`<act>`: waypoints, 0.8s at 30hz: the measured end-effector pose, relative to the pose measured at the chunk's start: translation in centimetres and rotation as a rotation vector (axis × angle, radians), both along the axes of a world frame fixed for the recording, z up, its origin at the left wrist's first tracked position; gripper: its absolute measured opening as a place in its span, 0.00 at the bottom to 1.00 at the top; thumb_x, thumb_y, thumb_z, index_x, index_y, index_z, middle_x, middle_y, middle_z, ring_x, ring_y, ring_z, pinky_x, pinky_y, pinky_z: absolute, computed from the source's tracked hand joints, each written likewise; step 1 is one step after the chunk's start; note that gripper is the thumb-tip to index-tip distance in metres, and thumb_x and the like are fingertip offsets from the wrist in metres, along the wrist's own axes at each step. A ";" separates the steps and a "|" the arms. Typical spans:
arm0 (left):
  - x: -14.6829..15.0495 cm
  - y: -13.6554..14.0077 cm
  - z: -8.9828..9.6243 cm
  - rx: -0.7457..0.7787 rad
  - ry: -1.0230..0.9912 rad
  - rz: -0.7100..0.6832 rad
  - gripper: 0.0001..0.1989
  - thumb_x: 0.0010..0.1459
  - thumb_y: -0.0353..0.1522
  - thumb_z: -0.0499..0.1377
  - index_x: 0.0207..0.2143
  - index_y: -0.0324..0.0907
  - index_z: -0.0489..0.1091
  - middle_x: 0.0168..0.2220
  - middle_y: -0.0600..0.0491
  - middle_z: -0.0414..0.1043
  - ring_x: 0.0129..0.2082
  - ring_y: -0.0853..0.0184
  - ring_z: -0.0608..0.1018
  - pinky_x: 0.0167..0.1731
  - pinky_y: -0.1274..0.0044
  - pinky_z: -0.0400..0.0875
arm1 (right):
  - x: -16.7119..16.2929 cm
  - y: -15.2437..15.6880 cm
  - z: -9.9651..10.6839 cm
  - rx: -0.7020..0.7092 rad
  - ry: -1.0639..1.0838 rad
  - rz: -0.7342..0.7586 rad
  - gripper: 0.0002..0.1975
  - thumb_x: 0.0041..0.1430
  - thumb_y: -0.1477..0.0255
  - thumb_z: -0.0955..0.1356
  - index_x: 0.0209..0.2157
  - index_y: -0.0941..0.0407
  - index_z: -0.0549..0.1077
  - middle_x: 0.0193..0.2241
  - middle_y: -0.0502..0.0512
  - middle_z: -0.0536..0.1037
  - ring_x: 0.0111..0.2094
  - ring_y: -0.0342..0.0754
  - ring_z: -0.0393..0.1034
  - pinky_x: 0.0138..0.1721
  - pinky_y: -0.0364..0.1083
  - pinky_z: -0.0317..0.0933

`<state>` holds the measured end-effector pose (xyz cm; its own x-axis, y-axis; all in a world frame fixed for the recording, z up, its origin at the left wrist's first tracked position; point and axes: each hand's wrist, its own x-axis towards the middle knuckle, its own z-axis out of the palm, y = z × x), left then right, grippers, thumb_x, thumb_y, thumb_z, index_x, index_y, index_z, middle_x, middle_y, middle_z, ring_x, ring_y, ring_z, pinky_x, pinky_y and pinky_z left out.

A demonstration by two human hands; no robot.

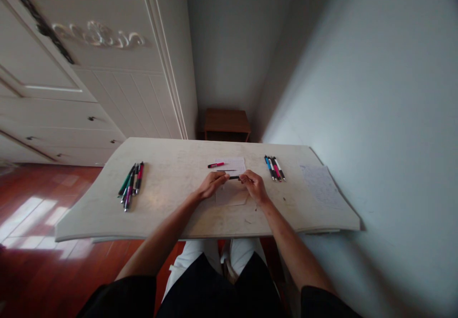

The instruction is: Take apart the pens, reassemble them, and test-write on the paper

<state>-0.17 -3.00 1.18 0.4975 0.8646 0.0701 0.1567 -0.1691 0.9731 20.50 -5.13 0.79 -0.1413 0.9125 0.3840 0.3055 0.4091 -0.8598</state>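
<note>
My left hand [213, 184] and my right hand [253, 184] face each other over the middle of the table. Between them they pinch a short dark pen part [234, 177], one end in each hand. Below the hands lies a sheet of white paper [232, 196]. Just beyond the fingers, a thin dark pen refill [226, 170] rests across the paper. A pink and black pen barrel [215, 164] lies at the paper's far left edge. The ends of the dark part are hidden by my fingers.
A bunch of pens [130, 184] lies at the left of the pale table [171, 165]. Several more pens [275, 168] lie side by side right of my hands. A written sheet [320, 184] is near the right edge, beside the wall. A brown wooden stand [227, 120] is behind the table.
</note>
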 end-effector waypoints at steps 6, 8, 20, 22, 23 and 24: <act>0.1 0.3 -0.5 -0.075 -0.064 -0.016 0.24 0.61 0.49 0.51 0.21 0.41 0.56 0.20 0.59 0.53 0.20 0.73 0.58 0.21 0.79 0.52 | -0.1 0.0 -0.1 0.037 0.000 0.019 0.18 0.62 0.58 0.65 0.25 0.55 0.73 0.24 0.51 0.71 0.29 0.46 0.66 0.33 0.45 0.61; 0.2 0.4 -0.6 -0.045 -0.058 0.007 0.25 0.62 0.49 0.49 0.21 0.41 0.56 0.19 0.58 0.54 0.20 0.73 0.59 0.21 0.79 0.54 | -0.2 0.0 -0.1 0.029 -0.002 0.014 0.18 0.62 0.57 0.65 0.25 0.55 0.73 0.24 0.52 0.72 0.29 0.46 0.67 0.34 0.45 0.62; 0.4 1.0 -2.1 0.674 0.090 0.184 0.12 0.64 0.38 0.55 0.39 0.40 0.73 0.30 0.49 0.73 0.31 0.67 0.75 0.33 0.75 0.69 | -0.5 0.4 -1.6 -0.193 0.081 -0.078 0.27 0.61 0.48 0.60 0.23 0.56 0.70 0.20 0.52 0.72 0.23 0.45 0.66 0.25 0.42 0.60; 0.5 0.9 -2.2 0.694 0.068 0.190 0.11 0.64 0.37 0.56 0.40 0.40 0.74 0.32 0.48 0.73 0.31 0.67 0.75 0.32 0.75 0.70 | -0.6 0.4 -1.4 -0.157 0.024 -0.119 0.28 0.61 0.48 0.59 0.21 0.56 0.67 0.17 0.50 0.69 0.21 0.43 0.63 0.23 0.42 0.56; 0.6 0.8 -2.1 0.705 0.063 0.190 0.11 0.63 0.37 0.56 0.40 0.40 0.74 0.32 0.48 0.73 0.31 0.68 0.75 0.32 0.76 0.70 | -0.6 0.3 -1.2 -0.139 0.002 -0.144 0.28 0.61 0.48 0.59 0.20 0.55 0.66 0.16 0.49 0.67 0.20 0.43 0.61 0.23 0.42 0.55; 0.6 0.7 -2.0 0.719 0.061 0.187 0.11 0.63 0.37 0.56 0.39 0.40 0.74 0.32 0.48 0.74 0.31 0.68 0.75 0.31 0.76 0.70 | -0.7 0.3 -1.1 -0.125 -0.015 -0.170 0.29 0.62 0.48 0.59 0.19 0.55 0.64 0.16 0.48 0.65 0.20 0.42 0.59 0.23 0.42 0.54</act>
